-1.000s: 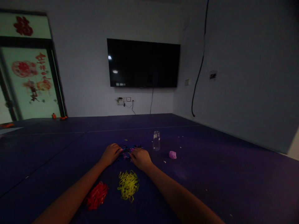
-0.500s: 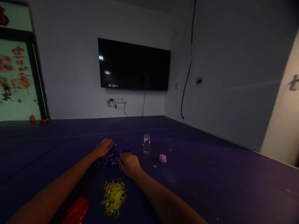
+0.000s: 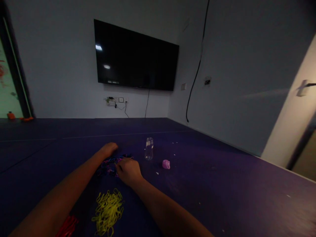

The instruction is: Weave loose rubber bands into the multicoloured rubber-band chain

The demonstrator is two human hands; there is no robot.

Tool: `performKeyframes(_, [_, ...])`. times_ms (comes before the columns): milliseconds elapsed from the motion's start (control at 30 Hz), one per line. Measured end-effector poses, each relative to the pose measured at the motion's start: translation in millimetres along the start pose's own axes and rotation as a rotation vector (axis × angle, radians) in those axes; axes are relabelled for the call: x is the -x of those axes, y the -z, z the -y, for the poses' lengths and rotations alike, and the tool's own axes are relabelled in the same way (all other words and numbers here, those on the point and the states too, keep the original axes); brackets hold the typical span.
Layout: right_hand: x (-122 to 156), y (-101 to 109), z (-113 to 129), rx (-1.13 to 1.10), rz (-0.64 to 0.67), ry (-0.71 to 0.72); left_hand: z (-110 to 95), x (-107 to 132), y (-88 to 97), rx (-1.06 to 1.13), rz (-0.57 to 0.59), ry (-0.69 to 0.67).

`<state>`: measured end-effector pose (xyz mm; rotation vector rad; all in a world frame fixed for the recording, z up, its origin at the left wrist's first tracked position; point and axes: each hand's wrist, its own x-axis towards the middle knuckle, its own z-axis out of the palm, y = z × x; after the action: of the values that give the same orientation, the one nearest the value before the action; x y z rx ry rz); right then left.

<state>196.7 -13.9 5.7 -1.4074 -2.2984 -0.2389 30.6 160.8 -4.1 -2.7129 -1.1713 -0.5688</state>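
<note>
A pile of blue, purple and pink rubber bands (image 3: 106,168) lies on the dark purple surface between my hands. Just beyond its far left side is my left hand (image 3: 110,149), its fingers folded down and their tips hidden. My right hand (image 3: 128,168) rests on the right part of the pile, fingers curled inward; whatever is between them is too small to make out. Closer to me is a loose heap of yellow rubber bands (image 3: 108,212). Red bands (image 3: 67,226) show at the bottom edge, partly covered by my left forearm.
A clear bottle (image 3: 149,149) stands upright to the right of the pile. Beside it lies a pink crumpled lump (image 3: 166,164). Small white scraps (image 3: 157,173) are scattered on the purple surface (image 3: 209,184). A television (image 3: 135,57) hangs on the back wall.
The view has turned slightly right and tilted down. My left fingers, stretched out earlier with a thin greenish band near their tips, are now folded. My right hand stays at the dark pile.
</note>
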Motion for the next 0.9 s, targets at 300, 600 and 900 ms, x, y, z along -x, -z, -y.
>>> performKeyframes(300, [0, -3, -4, -0.039, 0.002, 0.027, -16, 17, 34.7, -0.057, -0.125, 0.104])
performKeyframes(600, [1, -1, -6, -0.080, -0.002, 0.058, -72, 108, 71.6, 0.352, -0.407, 0.164])
performKeyframes(900, [5, -3, -10, -0.083, -0.032, 0.105, -110, 149, 60.7, 0.801, -0.214, 0.291])
